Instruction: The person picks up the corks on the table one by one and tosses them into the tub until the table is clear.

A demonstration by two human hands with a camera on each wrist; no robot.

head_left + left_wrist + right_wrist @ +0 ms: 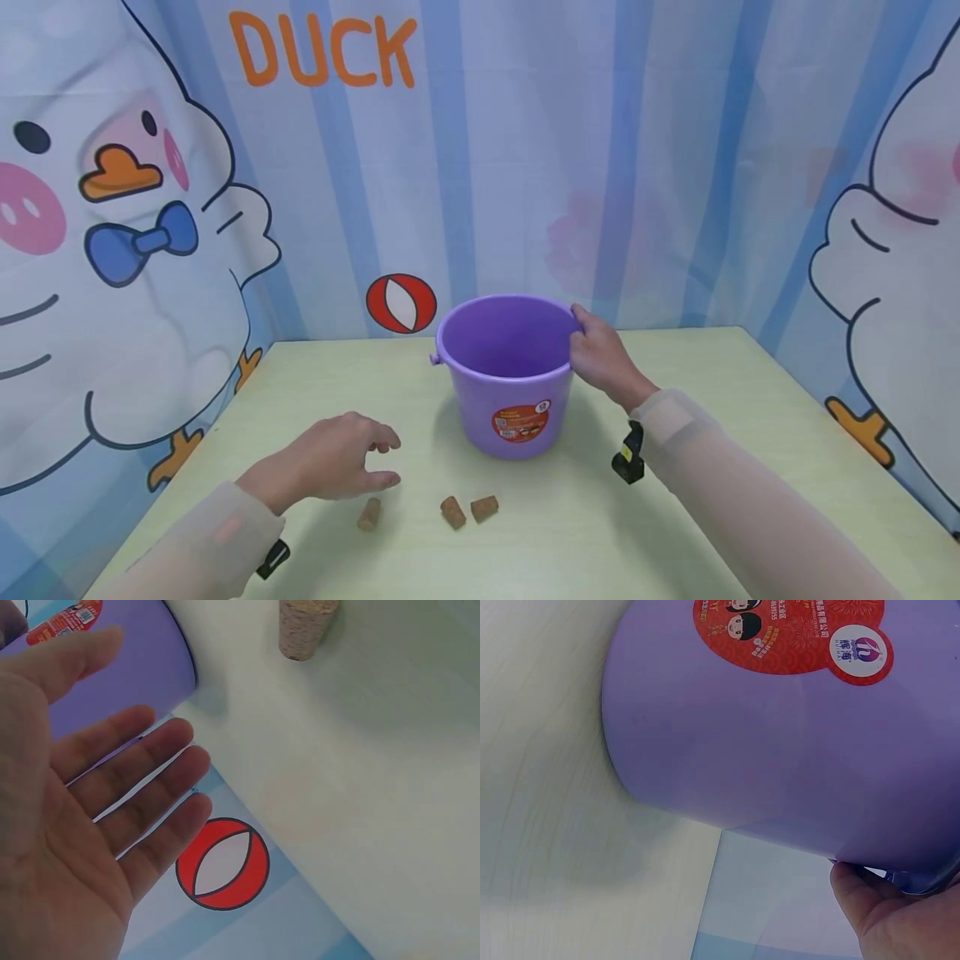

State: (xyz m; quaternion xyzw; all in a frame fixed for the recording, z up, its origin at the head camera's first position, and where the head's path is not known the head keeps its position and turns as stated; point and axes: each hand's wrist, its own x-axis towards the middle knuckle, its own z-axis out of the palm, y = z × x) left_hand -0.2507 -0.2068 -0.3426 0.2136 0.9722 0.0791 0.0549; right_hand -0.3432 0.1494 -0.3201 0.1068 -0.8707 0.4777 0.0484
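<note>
A purple bucket [476, 408] with a red label stands upright at the middle of the table. My right hand [609, 358] grips its rim on the right side; in the right wrist view the fingers [859, 896] are at the rim, partly cut off by the frame. Three brown corks lie in front of the bucket: a left one [369, 514], a middle one [453, 512] and a right one [484, 508]. Over the table by the left cork hovers my left hand [330, 462], its palm bare in the left wrist view and its fingers loosely extended, holding nothing.
The pale table [645, 550] runs back to a blue-striped curtain [510, 150] printed with ducks and a red ball. Each wrist wears a small black device, the right one [630, 454] hanging below the sleeve.
</note>
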